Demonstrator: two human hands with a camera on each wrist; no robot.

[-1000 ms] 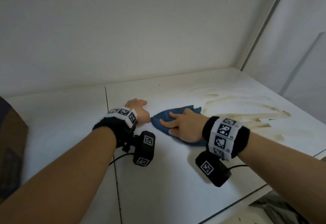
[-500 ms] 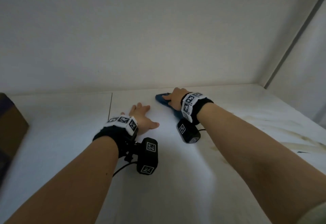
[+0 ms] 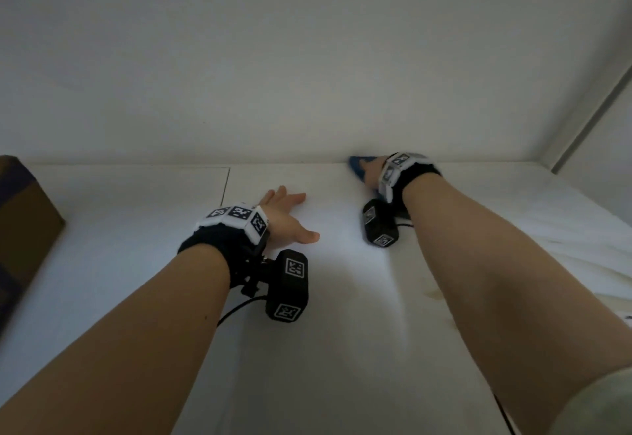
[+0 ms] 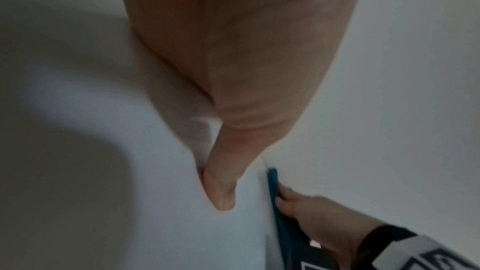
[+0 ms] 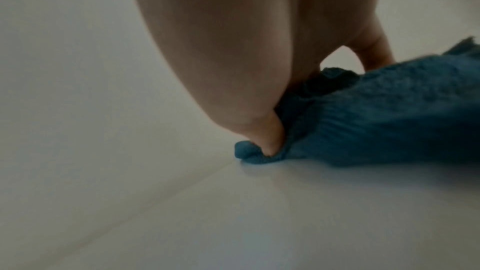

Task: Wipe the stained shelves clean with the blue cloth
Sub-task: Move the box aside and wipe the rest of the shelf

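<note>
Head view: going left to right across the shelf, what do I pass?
Cardboard box → seam in the shelf → left hand, flat on the shelf → blue cloth → right hand pressing it at the back wall.

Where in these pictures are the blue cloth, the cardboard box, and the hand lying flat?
blue cloth (image 5: 376,122), right wrist view, on its bunched middle.
cardboard box (image 3: 25,229), head view, on its brown side.
left hand (image 3: 282,215), head view, on its back.

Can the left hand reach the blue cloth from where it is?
Probably yes. The left hand lies flat on the white shelf, with only bare shelf between it and the blue cloth, though the right hand presses on it.
</note>
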